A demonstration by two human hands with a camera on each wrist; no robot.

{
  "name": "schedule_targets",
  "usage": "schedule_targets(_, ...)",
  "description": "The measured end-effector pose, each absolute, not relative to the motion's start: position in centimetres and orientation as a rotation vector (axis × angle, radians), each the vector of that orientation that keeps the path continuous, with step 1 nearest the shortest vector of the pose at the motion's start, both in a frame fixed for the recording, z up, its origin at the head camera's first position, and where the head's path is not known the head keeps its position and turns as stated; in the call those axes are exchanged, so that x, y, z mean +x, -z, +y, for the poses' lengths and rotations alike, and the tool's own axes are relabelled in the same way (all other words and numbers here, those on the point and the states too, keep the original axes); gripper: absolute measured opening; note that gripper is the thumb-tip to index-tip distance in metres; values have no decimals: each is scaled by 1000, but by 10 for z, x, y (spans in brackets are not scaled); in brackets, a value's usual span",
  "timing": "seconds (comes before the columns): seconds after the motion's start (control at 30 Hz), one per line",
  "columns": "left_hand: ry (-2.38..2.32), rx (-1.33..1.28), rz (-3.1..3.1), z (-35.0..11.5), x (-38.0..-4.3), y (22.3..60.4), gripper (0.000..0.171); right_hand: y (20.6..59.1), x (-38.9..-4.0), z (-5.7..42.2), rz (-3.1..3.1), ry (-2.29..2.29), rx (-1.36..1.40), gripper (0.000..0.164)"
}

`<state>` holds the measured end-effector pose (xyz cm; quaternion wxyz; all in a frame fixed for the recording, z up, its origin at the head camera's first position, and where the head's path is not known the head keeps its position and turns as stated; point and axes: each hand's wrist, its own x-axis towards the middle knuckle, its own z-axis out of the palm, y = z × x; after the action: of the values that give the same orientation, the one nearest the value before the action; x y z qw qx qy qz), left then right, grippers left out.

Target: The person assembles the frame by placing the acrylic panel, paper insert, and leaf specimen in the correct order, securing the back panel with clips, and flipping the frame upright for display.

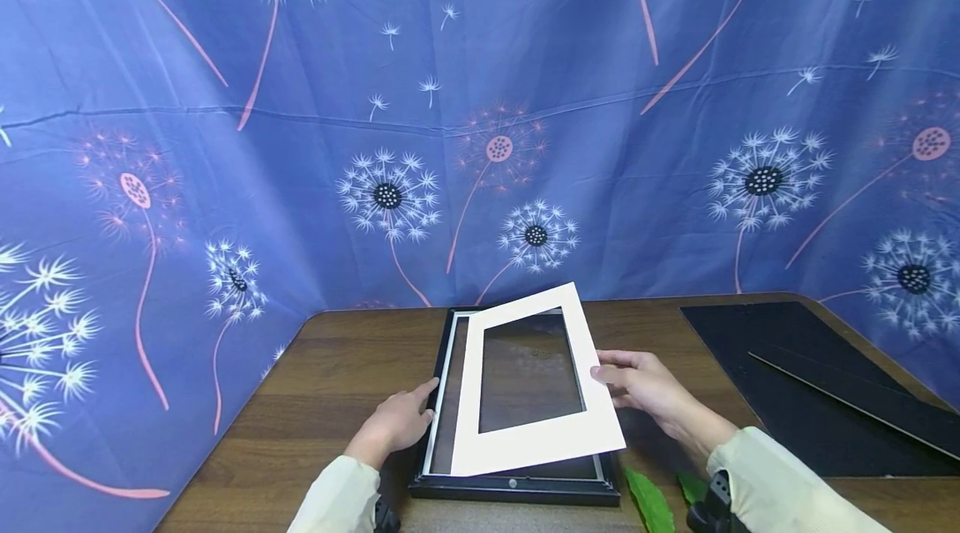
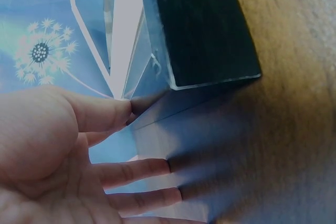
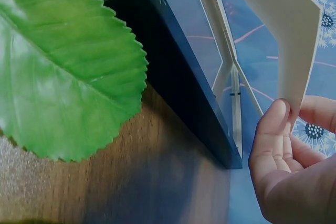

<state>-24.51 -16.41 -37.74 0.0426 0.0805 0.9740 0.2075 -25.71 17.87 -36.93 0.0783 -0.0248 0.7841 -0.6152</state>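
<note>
A white picture mat [image 1: 536, 441] with a rectangular opening is tilted over a black picture frame [image 1: 517, 490]. My right hand [image 1: 645, 387] pinches the mat's right edge between thumb and fingers; in the right wrist view the mat [image 3: 296, 40] stands raised at that side. Inside the black frame, a pale inner border [image 1: 442, 400] and a shiny transparent pane show. My left hand [image 1: 397, 425] touches the frame's left side. In the left wrist view its thumb [image 2: 105, 111] meets the frame's edge, with the other fingers extended along the tabletop.
On the right of the wooden table [image 1: 337, 358] lies a black board [image 1: 750, 333] with a raised flap [image 1: 847, 391]. Green leaves [image 1: 649, 501] lie at the near edge, by my right wrist. A blue dandelion-print cloth [image 1: 600, 183] hangs behind and at the sides.
</note>
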Motion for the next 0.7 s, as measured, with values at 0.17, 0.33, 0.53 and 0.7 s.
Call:
schedule_targets(0.17,-655,223,2970,-165,-246,379,48,371,-258,175,2342,1830,-111,61)
schedule_targets(0.33,-655,213,2967,-164,-247,378,48,372,-259,170,2352,1806,-136,62)
schedule_targets(0.53,-652,221,2964,-163,-245,378,48,372,-260,164,2380,1761,-140,59)
schedule_targets(0.7,-657,206,2962,-163,-244,378,48,373,-262,160,2405,1734,-131,57)
